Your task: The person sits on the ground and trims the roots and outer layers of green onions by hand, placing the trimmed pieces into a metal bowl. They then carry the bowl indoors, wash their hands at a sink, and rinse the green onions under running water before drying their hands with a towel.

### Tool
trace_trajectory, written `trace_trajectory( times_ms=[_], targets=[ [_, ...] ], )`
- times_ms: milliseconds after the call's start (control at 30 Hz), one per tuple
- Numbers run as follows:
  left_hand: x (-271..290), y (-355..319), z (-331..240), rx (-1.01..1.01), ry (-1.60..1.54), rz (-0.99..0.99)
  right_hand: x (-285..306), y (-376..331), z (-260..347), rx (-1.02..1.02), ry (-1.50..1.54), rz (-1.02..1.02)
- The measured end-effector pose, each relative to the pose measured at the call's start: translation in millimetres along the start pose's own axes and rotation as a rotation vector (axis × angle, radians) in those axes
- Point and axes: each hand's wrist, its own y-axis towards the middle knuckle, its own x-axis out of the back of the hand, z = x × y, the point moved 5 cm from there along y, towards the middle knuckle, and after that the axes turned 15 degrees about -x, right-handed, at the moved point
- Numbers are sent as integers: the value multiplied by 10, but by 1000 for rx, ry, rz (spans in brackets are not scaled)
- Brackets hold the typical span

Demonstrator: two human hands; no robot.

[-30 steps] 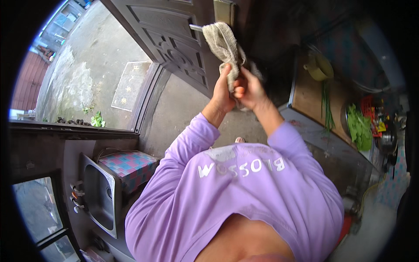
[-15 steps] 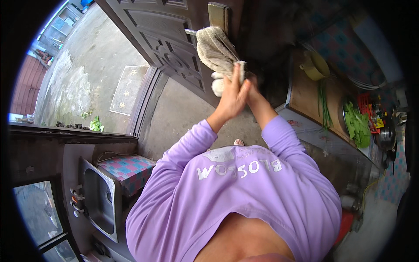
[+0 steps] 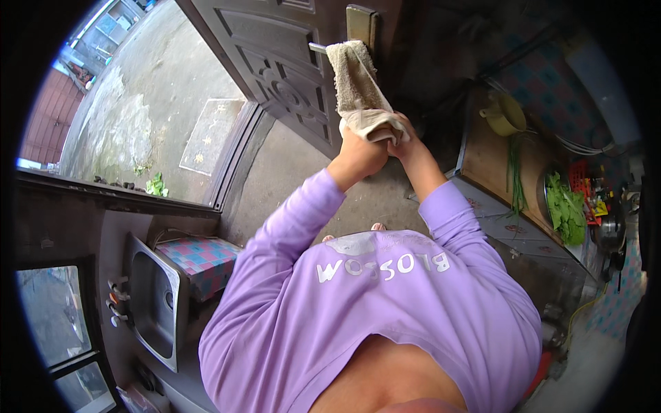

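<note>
A beige towel [image 3: 357, 82] hangs over the lever handle [image 3: 317, 48] of a dark brown panelled door [image 3: 265, 51]. Its lower end is bunched up between my two hands in front of the door. My left hand [image 3: 363, 153] is closed on the gathered fabric, with a fold of it covering the fingers. Close beside it, my right hand [image 3: 408, 142] grips the right side of the same bunched end. The towel partly hides the fingertips of both hands.
Right of me, a wooden counter [image 3: 475, 148] holds a yellow pot [image 3: 508, 115], long green stalks [image 3: 515, 175] and leafy greens [image 3: 566, 206]. On the left are a metal sink [image 3: 180, 303] and a pink-and-blue tiled ledge [image 3: 200, 258]. The doorway's sill [image 3: 237, 155] borders a concrete yard [image 3: 158, 82].
My hands were pressed together with fingers extended beside the towel; now they are closed on its lower end. The towel hangs straighter, and the view has shifted slightly.
</note>
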Motion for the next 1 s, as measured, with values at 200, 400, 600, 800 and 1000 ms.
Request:
trace_trajectory(
  times_ms=[200,400,600,800,1000],
  targets=[
    [-92,-32,195,567,-1067,-829,-309,-34,-312,95,146,-419],
    [-6,-170,81,4,622,-315,-99,-201,-137,176,-405,-627],
    [-15,44,260,136,-386,-642,-76,2,-347,275,-129,-610],
    [102,217,717,303,-750,-565,-550,-130,53,796,-1120,-809],
    [344,-470,670,145,185,-3,463,-571,276,275,-1294,-772]
  ],
)
